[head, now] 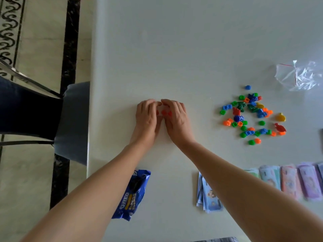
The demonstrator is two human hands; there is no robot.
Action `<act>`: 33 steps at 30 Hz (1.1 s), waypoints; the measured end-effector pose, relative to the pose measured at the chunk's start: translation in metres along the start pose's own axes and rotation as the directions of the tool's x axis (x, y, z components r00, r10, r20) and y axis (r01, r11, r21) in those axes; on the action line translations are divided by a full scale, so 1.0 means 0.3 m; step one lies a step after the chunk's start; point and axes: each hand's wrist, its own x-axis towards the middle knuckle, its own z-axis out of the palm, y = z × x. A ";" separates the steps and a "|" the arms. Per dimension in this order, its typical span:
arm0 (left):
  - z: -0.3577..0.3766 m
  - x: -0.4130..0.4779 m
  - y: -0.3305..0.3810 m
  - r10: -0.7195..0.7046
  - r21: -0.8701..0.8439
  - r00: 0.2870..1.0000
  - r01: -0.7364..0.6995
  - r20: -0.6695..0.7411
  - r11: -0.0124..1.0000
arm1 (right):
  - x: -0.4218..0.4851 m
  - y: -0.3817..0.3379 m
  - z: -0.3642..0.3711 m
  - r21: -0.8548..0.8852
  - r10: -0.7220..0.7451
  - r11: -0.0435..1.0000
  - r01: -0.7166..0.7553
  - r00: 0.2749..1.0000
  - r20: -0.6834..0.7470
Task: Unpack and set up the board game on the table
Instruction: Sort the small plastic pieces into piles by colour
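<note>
While a grey-seated chair (75, 123) stands against the left edge of the white table (174, 49), a blue biscuit packet (134, 194) lies near that edge, partly under my left forearm. Further in, my left hand (148, 117) is palm down over the table, its fingers bent and close together. Their tips meet those of my right hand (176, 117), which is arched the same way just beside it.

Between the two hands sits a short row of small red pieces (164, 113), half covered by my fingers. Both hands cup around them, but I cannot tell whether either one is pinching a piece.

A stack of blue play notes (209, 199) lies on the near side, partly under my right forearm. Well to the right of my hands is a loose pile of pieces (251, 116) in green, blue, orange, red and yellow. Nearer me on that side runs a row of pastel play money (288, 180). Beyond the pile a crumpled clear plastic bag (300, 75) lies on the table.
</note>
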 end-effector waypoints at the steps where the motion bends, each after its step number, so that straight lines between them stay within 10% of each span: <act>1: -0.006 0.001 0.002 0.005 -0.034 1.000 -0.004 0.009 0.999 | 0.000 0.000 -0.007 0.027 -0.004 1.000 0.004 1.000 0.011; 16: -0.130 -0.015 -0.044 -0.210 0.052 0.966 0.205 0.150 0.977 | -0.042 0.016 -0.148 -0.193 0.396 0.910 -0.368 0.908 0.134; 33: -0.159 0.033 0.006 -0.178 0.002 0.948 0.183 0.263 0.983 | 0.064 -0.061 -0.081 -0.073 0.134 0.991 -0.115 0.924 0.358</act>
